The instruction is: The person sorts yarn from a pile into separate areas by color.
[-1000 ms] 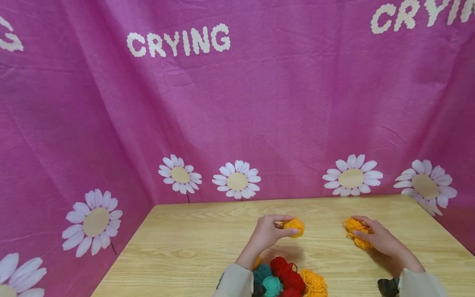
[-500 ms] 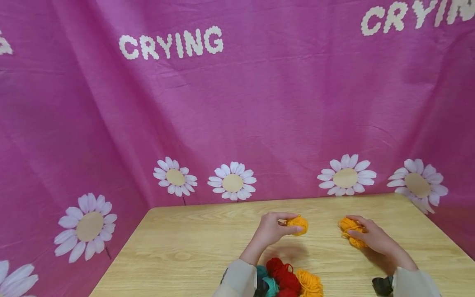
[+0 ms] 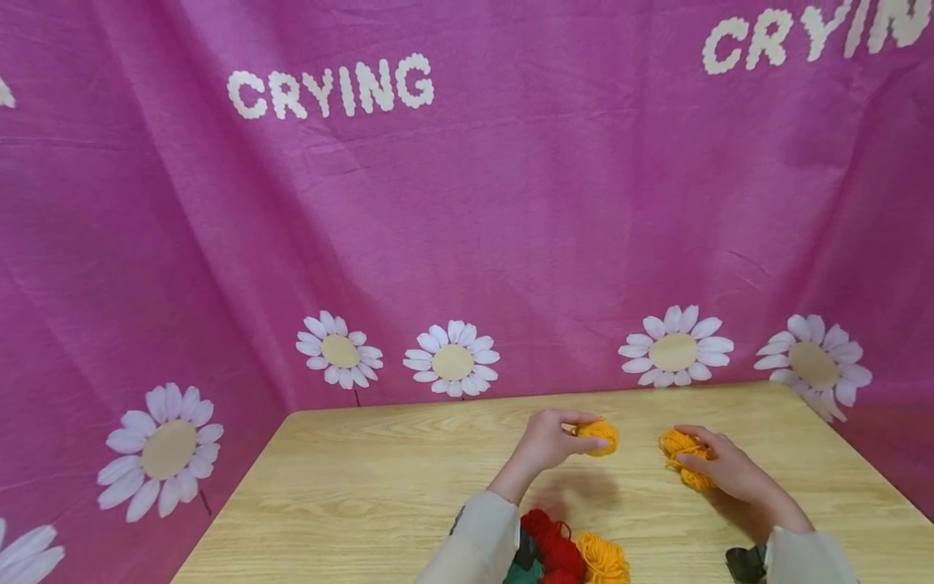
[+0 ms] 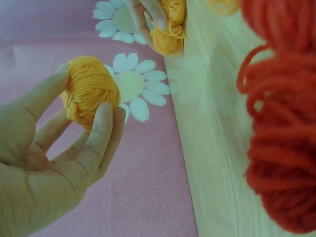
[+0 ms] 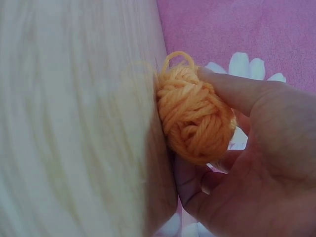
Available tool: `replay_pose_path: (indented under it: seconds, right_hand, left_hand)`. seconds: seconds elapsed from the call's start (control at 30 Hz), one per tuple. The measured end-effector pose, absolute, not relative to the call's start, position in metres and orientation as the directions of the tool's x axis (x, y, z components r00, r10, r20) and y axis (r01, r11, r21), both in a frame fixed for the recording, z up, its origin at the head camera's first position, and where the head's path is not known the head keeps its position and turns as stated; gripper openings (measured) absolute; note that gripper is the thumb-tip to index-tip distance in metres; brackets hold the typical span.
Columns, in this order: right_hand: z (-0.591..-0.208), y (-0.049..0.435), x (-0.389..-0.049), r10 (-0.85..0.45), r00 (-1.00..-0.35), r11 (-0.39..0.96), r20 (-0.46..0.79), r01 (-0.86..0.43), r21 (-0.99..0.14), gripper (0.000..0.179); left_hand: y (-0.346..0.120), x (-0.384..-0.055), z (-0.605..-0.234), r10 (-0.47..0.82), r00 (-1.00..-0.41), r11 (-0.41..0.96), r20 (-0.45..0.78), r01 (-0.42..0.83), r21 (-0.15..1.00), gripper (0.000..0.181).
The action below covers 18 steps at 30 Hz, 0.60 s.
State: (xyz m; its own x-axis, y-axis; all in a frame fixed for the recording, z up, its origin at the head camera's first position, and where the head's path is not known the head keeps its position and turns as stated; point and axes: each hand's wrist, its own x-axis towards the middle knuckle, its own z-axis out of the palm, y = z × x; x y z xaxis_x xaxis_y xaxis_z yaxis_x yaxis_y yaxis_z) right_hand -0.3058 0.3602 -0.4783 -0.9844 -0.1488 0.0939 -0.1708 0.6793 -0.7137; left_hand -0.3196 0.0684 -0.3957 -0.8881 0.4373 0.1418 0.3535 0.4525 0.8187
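Yellow yarn ball (image 3: pixel 606 431), pinched by the left hand (image 3: pixel 550 439) above the desk (image 3: pixel 365 487), nine o'clock from the yellow bundle (image 3: pixel 677 444) the right hand (image 3: pixel 733 470) holds; likely light, squashy, best held round its middle.

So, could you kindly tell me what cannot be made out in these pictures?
Head view: the teal yarn is partly hidden behind the left sleeve and cut off by the bottom edge.
Head view: the orange skein is also cut off by that edge.
Left wrist view: the right edge cuts off the red yarn.
Right wrist view: the orange ball hides part of the right hand.
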Motion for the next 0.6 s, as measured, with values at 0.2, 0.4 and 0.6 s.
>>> replay_pose_path:
  seconds: [0.2, 0.4, 0.6]
  right_hand:
    - [-0.479, 0.360, -0.305, -0.146, -0.987, 0.686, 0.075, -0.155, -0.710, 0.058]
    - [-0.475, 0.359, -0.306, -0.135, -0.990, 0.687, 0.039, -0.122, -0.717, 0.059]
    - [-0.472, 0.358, -0.304, -0.136, -0.989, 0.685, 0.052, -0.131, -0.717, 0.059]
  left_hand:
    - [0.076, -0.324, -0.399, 0.418, -0.902, 0.473, 0.108, 0.317, 0.822, 0.034]
    - [0.082, -0.324, -0.399, 0.405, -0.912, 0.473, 0.055, 0.261, 0.841, 0.033]
    - [0.089, -0.326, -0.401, 0.401, -0.916, 0.457, 0.023, 0.221, 0.862, 0.033]
